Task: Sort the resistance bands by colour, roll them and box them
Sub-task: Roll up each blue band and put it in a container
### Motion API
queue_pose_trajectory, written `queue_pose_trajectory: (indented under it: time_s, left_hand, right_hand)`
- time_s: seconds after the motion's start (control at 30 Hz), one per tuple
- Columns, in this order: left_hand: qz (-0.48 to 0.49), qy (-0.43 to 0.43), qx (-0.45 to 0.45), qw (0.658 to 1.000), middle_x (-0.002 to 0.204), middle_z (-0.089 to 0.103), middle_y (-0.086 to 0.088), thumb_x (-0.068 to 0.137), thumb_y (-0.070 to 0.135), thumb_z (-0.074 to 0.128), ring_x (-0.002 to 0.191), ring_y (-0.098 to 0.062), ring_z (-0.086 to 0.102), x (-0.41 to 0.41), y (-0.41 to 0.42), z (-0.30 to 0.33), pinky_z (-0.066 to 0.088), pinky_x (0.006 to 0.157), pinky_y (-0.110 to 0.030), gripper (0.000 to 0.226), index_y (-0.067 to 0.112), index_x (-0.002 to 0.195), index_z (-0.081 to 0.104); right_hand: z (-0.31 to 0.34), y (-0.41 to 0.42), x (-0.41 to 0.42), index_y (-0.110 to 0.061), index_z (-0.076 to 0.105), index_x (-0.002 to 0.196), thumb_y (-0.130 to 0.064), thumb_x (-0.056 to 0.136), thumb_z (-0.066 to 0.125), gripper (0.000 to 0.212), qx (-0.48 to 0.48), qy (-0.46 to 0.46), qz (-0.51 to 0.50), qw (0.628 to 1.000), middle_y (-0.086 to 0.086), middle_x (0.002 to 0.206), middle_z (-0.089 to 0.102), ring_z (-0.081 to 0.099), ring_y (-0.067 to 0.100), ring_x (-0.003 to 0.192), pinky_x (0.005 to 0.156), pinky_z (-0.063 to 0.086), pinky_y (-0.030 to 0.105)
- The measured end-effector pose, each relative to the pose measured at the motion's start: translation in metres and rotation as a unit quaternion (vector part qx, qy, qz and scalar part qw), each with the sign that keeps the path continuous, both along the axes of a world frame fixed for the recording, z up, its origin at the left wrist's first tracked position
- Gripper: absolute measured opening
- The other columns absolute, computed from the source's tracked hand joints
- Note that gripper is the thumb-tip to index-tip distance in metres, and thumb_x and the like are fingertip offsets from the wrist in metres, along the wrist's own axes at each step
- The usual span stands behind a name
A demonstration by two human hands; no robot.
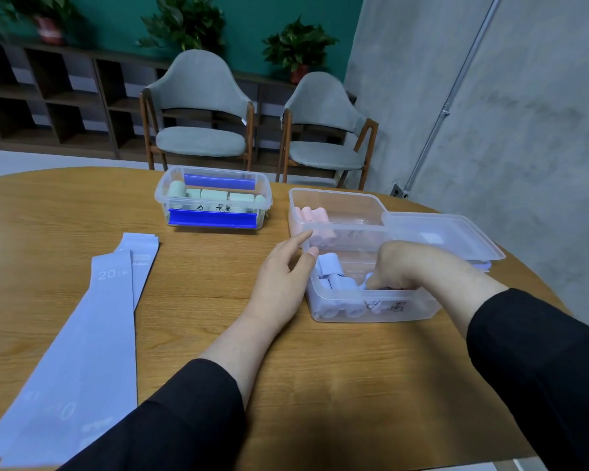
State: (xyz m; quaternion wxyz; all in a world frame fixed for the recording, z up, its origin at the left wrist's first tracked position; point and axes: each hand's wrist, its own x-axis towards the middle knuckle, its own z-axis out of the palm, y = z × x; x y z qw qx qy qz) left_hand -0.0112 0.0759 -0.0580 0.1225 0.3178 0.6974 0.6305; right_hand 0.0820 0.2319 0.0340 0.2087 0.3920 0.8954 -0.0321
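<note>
A clear box (334,302) near me holds several rolled light-blue bands (330,266). My right hand (412,265) reaches down inside it, fingers curled on a blue roll (369,279) among the others. My left hand (283,273) rests against the box's left rim, fingers straight. Behind it a second clear box (340,198) holds pink rolls (312,215). A third box (215,198) with blue clips holds green rolls (208,194). Flat light-blue bands (82,334) marked 20 LB lie on the table at the left.
A clear lid (442,236) lies to the right of the boxes. The round wooden table (201,300) ends just beyond the boxes. Two grey chairs (201,107) stand behind it, with dark shelving and potted plants along the green wall.
</note>
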Motion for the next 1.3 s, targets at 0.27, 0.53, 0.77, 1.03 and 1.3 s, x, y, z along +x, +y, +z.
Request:
queue_pose_trajectory:
  time_s: [0.27,0.53,0.77,1.03,1.3]
  left_hand:
    - [-0.001,-0.004,0.005,1.0,0.133,0.06,0.016,0.101,0.031,0.057,0.124,-0.002,0.052,-0.002,0.002,-0.003,0.04,0.112,-0.033,0.036,0.036,0.137,0.059]
    - [-0.001,-0.004,0.004,1.0,0.132,0.06,0.017,0.1,0.033,0.057,0.124,-0.001,0.052,-0.002,0.002,-0.003,0.04,0.113,-0.035,0.037,0.036,0.137,0.059]
    - [-0.002,-0.006,0.007,1.0,0.131,0.06,0.017,0.1,0.033,0.057,0.123,-0.001,0.052,-0.002,0.002,-0.003,0.041,0.112,-0.034,0.037,0.036,0.137,0.059]
    - [0.003,-0.005,0.01,1.0,0.134,0.059,0.015,0.102,0.036,0.053,0.126,0.0,0.05,-0.003,0.003,-0.003,0.038,0.112,-0.028,0.037,0.031,0.139,0.059]
    - [0.095,-0.045,0.113,0.988,0.094,0.071,0.015,0.107,0.028,0.046,0.1,0.0,0.064,-0.006,-0.023,0.027,0.047,0.093,-0.02,0.03,0.032,0.089,0.069]
  right_hand:
    - [0.006,0.004,0.009,-0.014,0.077,0.085,-0.039,0.072,0.077,0.028,-0.084,0.049,-0.028,0.995,0.001,0.084,0.075,0.065,0.022,0.076,0.074,0.054,0.032]
    - [0.004,0.008,0.011,-0.015,0.079,0.083,-0.04,0.072,0.079,0.028,-0.089,0.064,-0.037,0.993,0.001,0.085,0.077,0.072,0.023,0.092,0.085,0.057,0.036]
    - [0.006,0.006,0.012,-0.014,0.077,0.082,-0.042,0.076,0.077,0.029,-0.086,0.068,-0.033,0.993,0.0,0.081,0.074,0.069,0.023,0.085,0.074,0.051,0.031]
    - [0.001,0.013,0.016,-0.007,0.073,0.086,-0.042,0.093,0.062,0.038,-0.055,0.137,-0.02,0.989,0.01,0.084,0.076,0.072,0.03,0.086,0.086,0.058,0.044]
    - [0.024,-0.042,0.015,-0.015,0.062,0.066,-0.04,0.099,0.055,0.043,0.029,0.495,0.102,0.862,0.006,0.063,0.063,0.061,0.029,0.07,0.068,0.05,0.039]
